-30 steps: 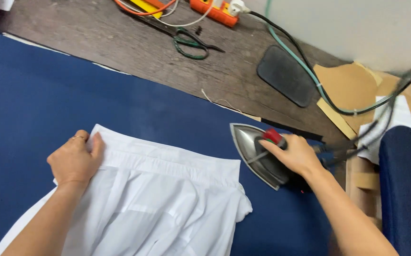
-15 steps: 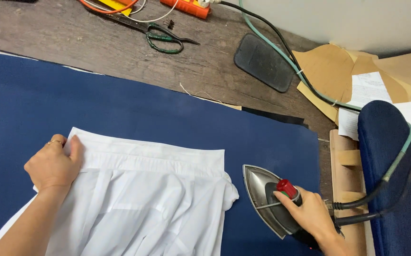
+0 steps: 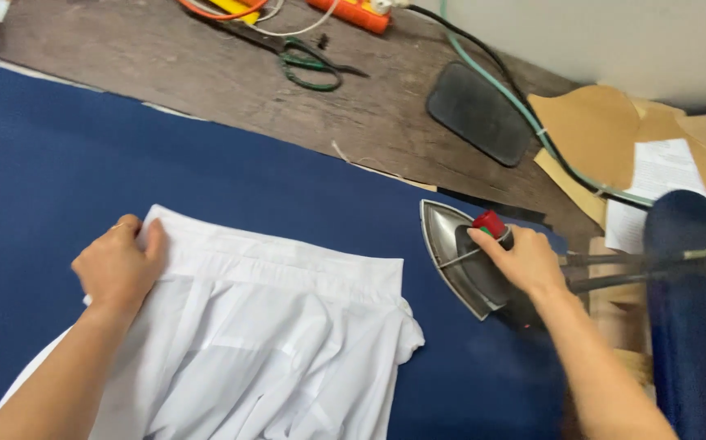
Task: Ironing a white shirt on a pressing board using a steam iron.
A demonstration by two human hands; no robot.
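- The blue ironing pad (image 3: 60, 187) covers most of the worn wooden table (image 3: 231, 90) and serves as the landmark; everything in use lies on it or just past its far edge.
- The white pleated garment (image 3: 271, 342) lies flat on the pad's near middle, waistband toward the far edge, pleats fanning toward the person.
- The iron (image 3: 463, 261) sits on the pad just right of the garment, apart from it, its pointed metal sole aimed at the far edge.
- A dark oval mat (image 3: 477, 112), green-handled scissors (image 3: 308, 69) and an orange power strip (image 3: 353, 15) rest on bare wood beyond the pad's far edge; brown card and paper (image 3: 662, 167) lie off its right corner.
- The left hand (image 3: 117, 269) presses the waistband's left end, fingers curled together over the cloth edge, pinning it; the forearm runs across the garment.
- The right hand (image 3: 524, 261) is closed round the iron's handle, thumb by the red knob (image 3: 491, 222), wrist straight, forearm reaching in from the near right.
- To press well, I judge the waistband should be kept taut under the pinning hand, the pleats laid straight, and the fingers held clear of the hot sole.
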